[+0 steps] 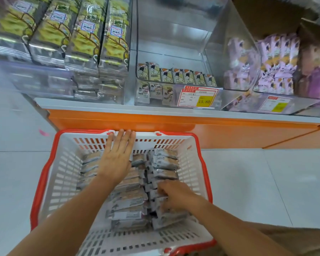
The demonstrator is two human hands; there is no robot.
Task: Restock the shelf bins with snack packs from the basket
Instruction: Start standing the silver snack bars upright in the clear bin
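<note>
— Where are the snack packs?
— The grey snack packs point(129, 200) lie in rows in the white, red-rimmed basket point(44, 182), lower centre of the frame, in front of the orange shelf base point(155, 122).
— And the hands?
— The left hand point(116, 156) lies flat over the far packs, fingers straight, tips at the basket's far wall. The right hand point(174, 196) has its fingers curled into the right-hand row, gripping packs there.
— Anything readable?
— The price tag point(199, 97) on the middle clear bin point(174, 43) shows "15.80" on yellow; the rest is too small. The cartoon packs point(177, 76) inside carry Chinese characters.
</note>
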